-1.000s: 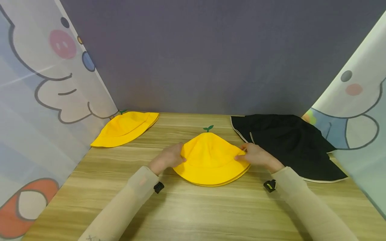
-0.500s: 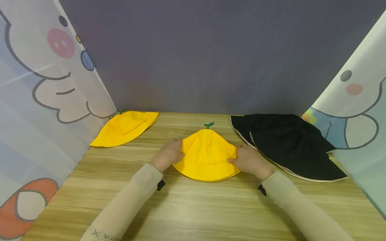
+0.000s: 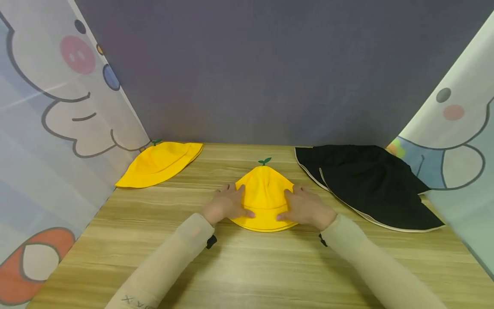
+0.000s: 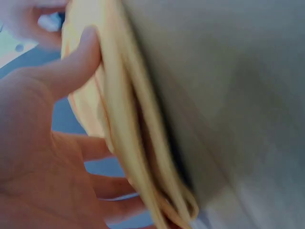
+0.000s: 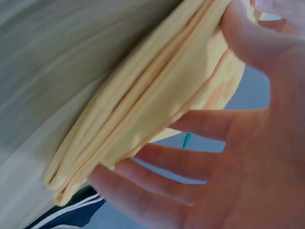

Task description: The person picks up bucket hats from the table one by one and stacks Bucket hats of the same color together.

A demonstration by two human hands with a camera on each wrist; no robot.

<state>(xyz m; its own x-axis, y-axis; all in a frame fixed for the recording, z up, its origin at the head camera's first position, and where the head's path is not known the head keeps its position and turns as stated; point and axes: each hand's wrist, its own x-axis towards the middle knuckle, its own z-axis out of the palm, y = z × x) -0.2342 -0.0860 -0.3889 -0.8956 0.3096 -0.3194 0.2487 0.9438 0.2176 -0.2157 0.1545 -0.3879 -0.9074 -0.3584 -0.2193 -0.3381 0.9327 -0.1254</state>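
A yellow bucket hat (image 3: 264, 195) with a small green sprout (image 3: 264, 161) on top lies flat in the middle of the table in the head view, brim towards me. My left hand (image 3: 228, 204) rests on its left side, fingers spread, thumb on the brim. Opposite it, my right hand (image 3: 308, 207) touches the right side with its fingers apart. In the left wrist view the layered brim (image 4: 114, 81) runs under the thumb, and straight fingers reach the hat's edge. Stacked folds of yellow cloth (image 5: 138, 100) show in the right wrist view, with fingertips along their border.
Another yellow sprout hat (image 3: 160, 165) lies at the back left. Black hats (image 3: 370, 184) with pale edging overlap at the right. A grey panel (image 3: 247, 73) stands behind the wooden table (image 3: 247, 270), with cartoon-printed sheets (image 3: 46, 128) along both sides.
Both hands have moved inward, and the hat's sides have come in, making it narrower. The fingers have spread from their earlier grip on its edges. The other hats stay put.
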